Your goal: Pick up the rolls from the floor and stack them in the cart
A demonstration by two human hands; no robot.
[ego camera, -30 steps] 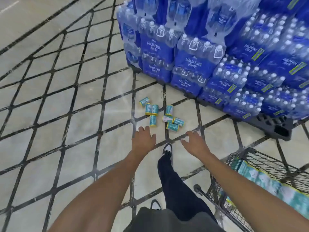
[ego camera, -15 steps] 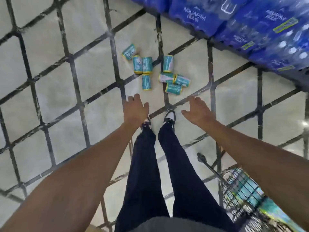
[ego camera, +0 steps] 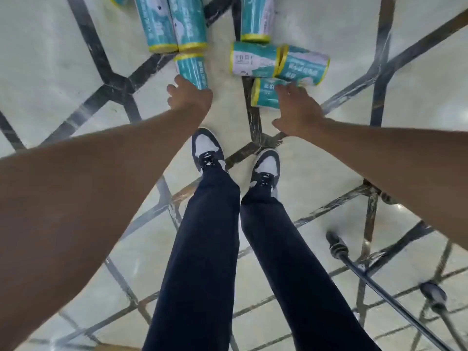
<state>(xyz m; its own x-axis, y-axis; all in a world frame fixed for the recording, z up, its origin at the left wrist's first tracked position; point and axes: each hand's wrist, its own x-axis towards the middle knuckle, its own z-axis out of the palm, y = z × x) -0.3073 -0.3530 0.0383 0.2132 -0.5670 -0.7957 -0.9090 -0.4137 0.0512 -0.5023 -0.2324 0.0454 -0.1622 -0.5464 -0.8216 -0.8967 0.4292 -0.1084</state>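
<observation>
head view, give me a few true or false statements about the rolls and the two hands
1. The left hand reaches the lone teal roll lying below the side-by-side pair. True.
2. The right hand is lifting a roll high above the floor. False: it is down at the nearest roll, which lies on the floor.
3. The rolls have yellow bands at their ends. True.
4. All the rolls stand upright. False: every roll in view lies on its side.
5. A roll is wedged between the shoes. False: the rolls lie ahead of the shoes, apart from them.
</observation>
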